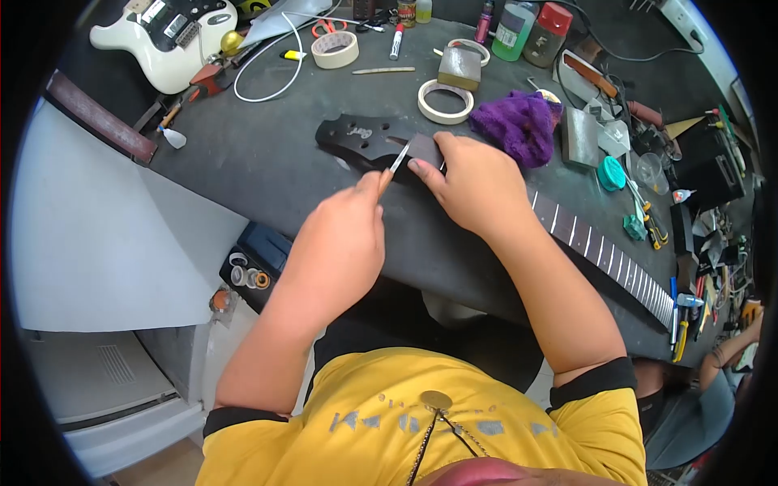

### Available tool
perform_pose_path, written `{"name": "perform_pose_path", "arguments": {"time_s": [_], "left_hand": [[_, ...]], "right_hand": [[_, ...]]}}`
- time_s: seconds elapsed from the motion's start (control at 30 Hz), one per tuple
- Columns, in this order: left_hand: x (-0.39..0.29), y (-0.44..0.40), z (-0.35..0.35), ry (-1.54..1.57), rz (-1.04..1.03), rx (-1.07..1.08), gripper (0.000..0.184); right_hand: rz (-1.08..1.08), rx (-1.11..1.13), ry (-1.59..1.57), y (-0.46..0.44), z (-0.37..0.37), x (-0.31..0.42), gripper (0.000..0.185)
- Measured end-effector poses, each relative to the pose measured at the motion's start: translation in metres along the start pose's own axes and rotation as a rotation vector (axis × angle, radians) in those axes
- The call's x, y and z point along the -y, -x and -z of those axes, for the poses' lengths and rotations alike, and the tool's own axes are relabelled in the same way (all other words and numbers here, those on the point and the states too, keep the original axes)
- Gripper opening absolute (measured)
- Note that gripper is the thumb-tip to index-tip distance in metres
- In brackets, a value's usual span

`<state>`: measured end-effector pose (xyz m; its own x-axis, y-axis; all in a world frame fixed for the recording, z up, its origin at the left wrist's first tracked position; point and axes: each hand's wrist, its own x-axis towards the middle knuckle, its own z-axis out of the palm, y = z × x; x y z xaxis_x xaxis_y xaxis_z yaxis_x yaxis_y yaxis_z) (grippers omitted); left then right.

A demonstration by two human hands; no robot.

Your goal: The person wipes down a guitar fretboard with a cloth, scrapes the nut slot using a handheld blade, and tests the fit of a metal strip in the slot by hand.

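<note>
A black guitar neck lies across the dark table, its headstock (366,139) to the left and its fretted fingerboard (600,249) running down to the right. My left hand (344,235) is closed round a slim knife-like tool (398,159) with a pale pointed tip and a wooden-looking handle. That tip meets the neck near the brownish end of the fingerboard (425,149). Wrapped over the neck just beside it is my right hand (480,180), thumb on the near side. Its grip hides part of the fingerboard.
A purple cloth (519,128) and a roll of masking tape (446,102) lie behind the neck. Metal blocks (580,136), bottles (514,31) and tools crowd the right and back. A white guitar body (172,44) rests at upper left. Another person's arm (729,352) shows at lower right.
</note>
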<state>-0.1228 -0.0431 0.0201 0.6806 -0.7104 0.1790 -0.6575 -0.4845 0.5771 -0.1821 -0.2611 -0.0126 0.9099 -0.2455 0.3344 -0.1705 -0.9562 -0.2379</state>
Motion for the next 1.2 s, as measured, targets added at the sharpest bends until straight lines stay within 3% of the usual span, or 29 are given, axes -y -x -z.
{"name": "perform_pose_path", "arguments": {"time_s": [0.03,0.13,0.27,0.33,0.43,0.57,0.7,0.8,0.83,0.97,1.2], "left_hand": [[0.0,-0.009,0.003,0.021,-0.098,-0.023,0.031],[0.007,-0.045,-0.009,-0.018,-0.039,0.069,0.032],[-0.002,0.0,0.0,0.022,0.026,0.015,0.032],[0.002,-0.018,0.003,0.042,-0.053,0.04,0.032],[0.007,-0.046,-0.012,0.042,-0.001,0.071,0.031],[0.002,0.001,-0.005,0.04,0.024,0.001,0.032],[0.008,-0.044,-0.015,0.069,-0.027,0.048,0.036],[0.001,-0.017,-0.011,0.047,0.006,0.032,0.035],[-0.001,-0.006,-0.005,0.043,0.006,0.022,0.034],[0.002,-0.028,-0.006,0.059,-0.061,0.037,0.035],[0.0,-0.013,-0.004,0.063,0.011,0.032,0.032]], "right_hand": [[-0.009,0.0,-0.001,-0.001,0.0,0.0,0.049],[-0.023,0.009,-0.027,-0.002,0.0,0.001,0.048],[-0.004,-0.032,-0.023,-0.002,-0.003,-0.002,0.047],[-0.008,-0.02,-0.027,0.003,-0.004,0.0,0.047],[-0.007,-0.02,-0.022,-0.001,0.0,0.0,0.047],[0.002,-0.018,0.004,-0.004,-0.002,0.001,0.049],[0.011,-0.023,0.037,0.002,-0.005,0.002,0.052],[0.028,-0.05,0.019,0.002,-0.009,-0.002,0.053],[-0.01,0.045,0.031,0.0,-0.002,0.001,0.059],[-0.014,0.044,-0.001,0.0,0.0,0.004,0.068],[-0.013,0.073,-0.022,0.0,0.003,0.005,0.064]]}}
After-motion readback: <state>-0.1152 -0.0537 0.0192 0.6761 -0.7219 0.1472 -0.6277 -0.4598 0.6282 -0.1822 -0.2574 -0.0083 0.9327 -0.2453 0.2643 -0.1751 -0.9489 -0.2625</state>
